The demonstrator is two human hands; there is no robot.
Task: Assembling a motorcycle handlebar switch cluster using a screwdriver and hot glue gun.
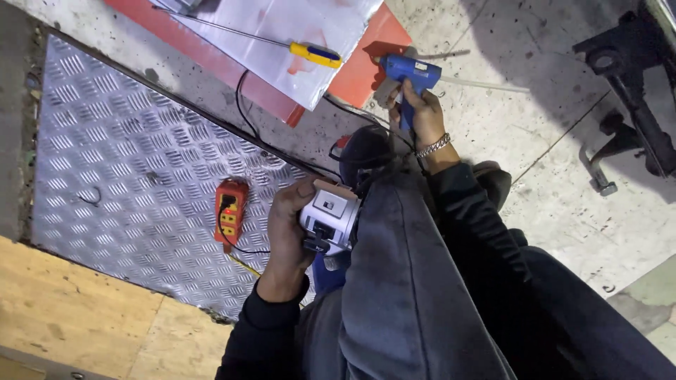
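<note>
Hands both grip: left hand (287, 229) clasps a grey switch housing (329, 219), right hand (421, 112) a blue glue gun (408, 74).

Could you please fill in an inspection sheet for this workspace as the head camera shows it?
Surface: metal tread plate set in a concrete floor; wooden board beside it.
Job's things: blue glue gun; grey switch housing.
Clutter: yellow-handled screwdriver on a silvery sheet over a red board; orange tester.
Hands: left hand holds the housing; right hand, with a bracelet, grips the glue gun.
Cables: black cable across the floor.
Surroundings: black metal stand.
</note>
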